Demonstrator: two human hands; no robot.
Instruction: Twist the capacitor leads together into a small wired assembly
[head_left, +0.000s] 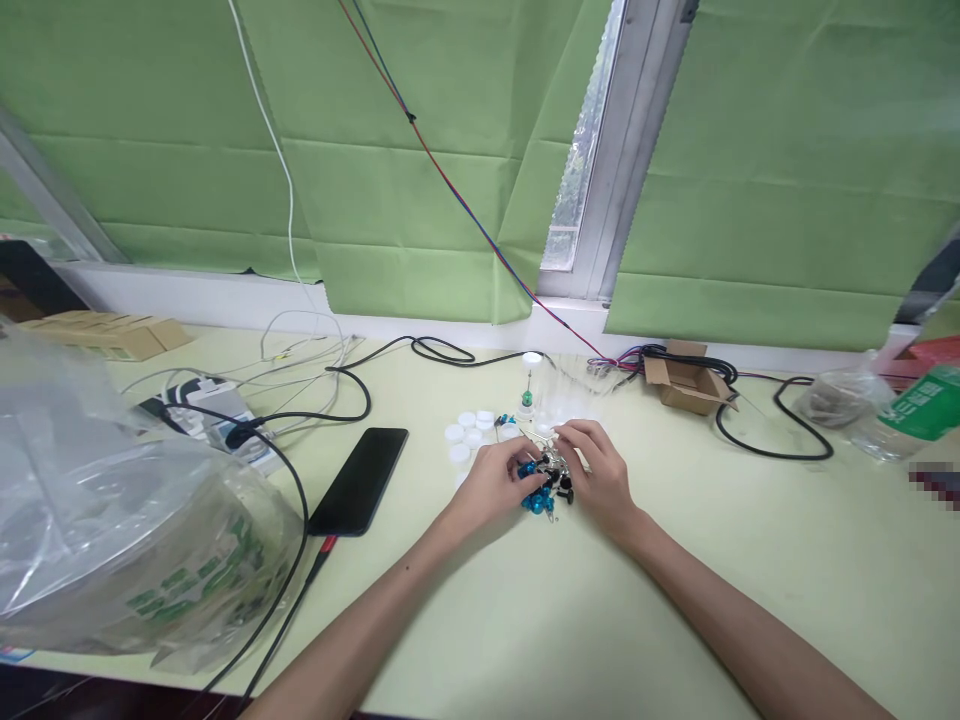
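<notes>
A small pile of shiny blue round pieces (pixel 538 500) lies on the table, mixed with black pieces (pixel 564 488) and thin silvery metal parts. My left hand (pixel 495 482) rests at the pile's left side, its thumb and fingers curled around some pieces; what exactly they grip is partly hidden. On the right side, my right hand (pixel 598 472) has bent fingers somewhat apart, with the tips at the metal parts. Beyond the hands, several white round caps (pixel 474 438) lie in a cluster. A clear vial (pixel 528 395) with a green piece inside stands behind them.
A black phone (pixel 360 482) with a cable lies left of my arm. A large plastic-wrapped bundle (pixel 135 560) fills the left side. Black cables (pixel 442 352) run along the back. An open cardboard box (pixel 686 385) and a green-labelled bottle (pixel 911 415) stand at right.
</notes>
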